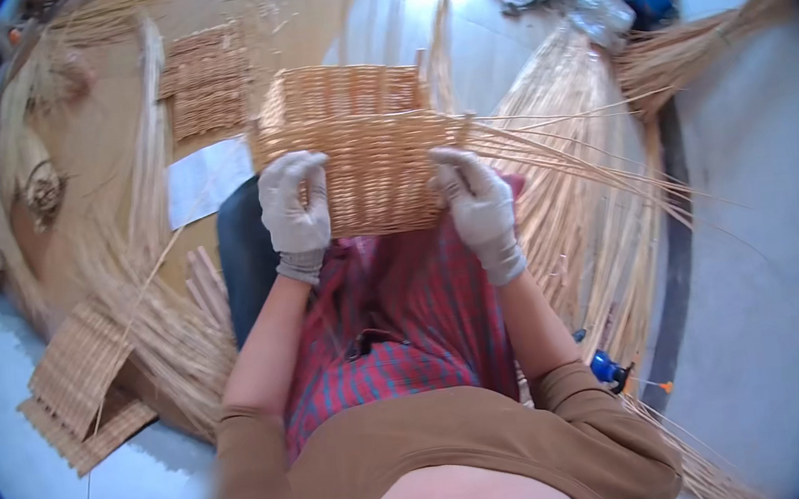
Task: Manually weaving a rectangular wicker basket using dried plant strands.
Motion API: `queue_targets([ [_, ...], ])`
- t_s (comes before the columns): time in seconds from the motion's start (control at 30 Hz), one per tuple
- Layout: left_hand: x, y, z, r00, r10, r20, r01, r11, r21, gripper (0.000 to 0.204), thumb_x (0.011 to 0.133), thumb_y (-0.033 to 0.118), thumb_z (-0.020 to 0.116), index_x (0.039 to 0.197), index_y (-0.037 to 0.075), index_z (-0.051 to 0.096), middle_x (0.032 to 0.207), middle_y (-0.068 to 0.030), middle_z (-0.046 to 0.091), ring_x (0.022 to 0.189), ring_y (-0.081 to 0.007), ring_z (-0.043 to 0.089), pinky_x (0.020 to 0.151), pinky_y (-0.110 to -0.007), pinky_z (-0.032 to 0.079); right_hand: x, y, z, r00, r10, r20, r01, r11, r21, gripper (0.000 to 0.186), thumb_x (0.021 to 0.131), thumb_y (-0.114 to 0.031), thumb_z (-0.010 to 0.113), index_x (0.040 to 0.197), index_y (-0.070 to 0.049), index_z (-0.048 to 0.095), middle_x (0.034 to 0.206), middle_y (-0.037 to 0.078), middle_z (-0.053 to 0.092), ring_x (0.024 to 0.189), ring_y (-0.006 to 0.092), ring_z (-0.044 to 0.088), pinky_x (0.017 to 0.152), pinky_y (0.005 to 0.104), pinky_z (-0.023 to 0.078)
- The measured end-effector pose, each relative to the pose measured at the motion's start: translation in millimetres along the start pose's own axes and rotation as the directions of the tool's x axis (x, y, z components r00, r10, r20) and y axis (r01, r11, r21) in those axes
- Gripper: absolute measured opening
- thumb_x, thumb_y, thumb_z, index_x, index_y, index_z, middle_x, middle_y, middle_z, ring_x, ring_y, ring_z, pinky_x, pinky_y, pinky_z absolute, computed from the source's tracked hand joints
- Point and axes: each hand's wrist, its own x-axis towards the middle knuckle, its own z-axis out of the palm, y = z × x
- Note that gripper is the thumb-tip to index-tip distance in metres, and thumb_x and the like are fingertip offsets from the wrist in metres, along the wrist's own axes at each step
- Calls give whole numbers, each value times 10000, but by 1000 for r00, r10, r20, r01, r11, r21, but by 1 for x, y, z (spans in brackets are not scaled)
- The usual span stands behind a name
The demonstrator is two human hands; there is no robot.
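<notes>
A woven wicker basket [379,177], rectangular and honey-coloured, is held up in front of my lap, its near wall facing me and its far wall showing behind. My left hand [295,207], in a pale work glove, grips the left edge of the near wall. The right edge is pinched by my gloved right hand [477,205]; its fingertips are partly hidden against the weave. Loose wicker strands [567,151] stick out to the right from the basket's upper right corner, passing above my right hand.
Bundles of long pale strands [563,199] spread over the floor on the right, more strands [160,329] on the left. Woven panels [210,83] lie at the far left, others [81,373] at the near left. A white sheet [209,181] lies beside my knee. A blue bottle-like object [606,369] is by my right elbow.
</notes>
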Motion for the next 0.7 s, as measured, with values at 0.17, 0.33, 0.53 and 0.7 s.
queue_targets([
  [0.17, 18, -49, -17, 911, -400, -96, 324, 841, -433, 761, 902, 80, 826, 1558, 51, 441, 1415, -159, 595, 1332, -256, 566, 1131, -372, 464, 9, -34, 119, 875, -408, 261, 438, 897, -64, 442, 952, -121, 734, 1390, -132, 678, 950, 89, 740, 817, 227, 727, 747, 353, 586],
  [0.33, 36, -67, -17, 708, -631, 317, 496, 124, -860, 855, 899, -8, 788, 1634, 69, 359, 1498, -169, 537, 1367, -231, 542, 1035, -339, 569, 27, -53, 172, 705, -626, 332, 699, 691, -180, 444, 873, -76, 742, 1311, -150, 724, 960, 90, 746, 828, 288, 734, 756, 386, 598],
  [0.53, 45, -96, -39, 831, -388, 397, 555, 614, -561, 648, 896, 26, 815, 1496, 64, 573, 1309, -64, 697, 1213, -154, 635, 1047, -295, 525, 30, 19, 119, 989, 129, 71, -146, 801, 580, 207, 1080, -77, 576, 1168, -25, 756, 1071, 63, 770, 789, 111, 675, 719, 245, 565],
  [0.7, 50, -101, -26, 827, -404, 392, 563, 576, -593, 319, 931, 25, 789, 1238, 41, 704, 1115, -12, 712, 1044, -106, 637, 969, -272, 544, 85, -7, 138, 982, -120, -144, 149, 966, 212, 240, 1063, -143, 643, 1244, -13, 732, 1161, 84, 750, 992, 151, 708, 797, 301, 583],
])
